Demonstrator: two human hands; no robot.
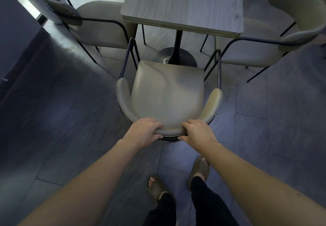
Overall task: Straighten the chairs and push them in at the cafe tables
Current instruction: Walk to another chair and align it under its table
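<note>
A beige padded chair [167, 91] with a curved backrest and thin black metal legs stands right in front of me, facing the grey wood-look cafe table [185, 5]. Its seat's front edge lies just short of the table's near edge, over the black pedestal base [173, 58]. My left hand [146, 131] grips the top of the curved backrest left of centre. My right hand [195, 131] grips the same backrest right of centre, a short gap between the hands.
A second beige chair [98, 19] sits at the table's left side, and a third [275, 36] at its right, both angled toward the table. A dark counter or wall [15, 36] runs along the left. Grey tiled floor [264, 119] surrounds me; my sandalled feet are below.
</note>
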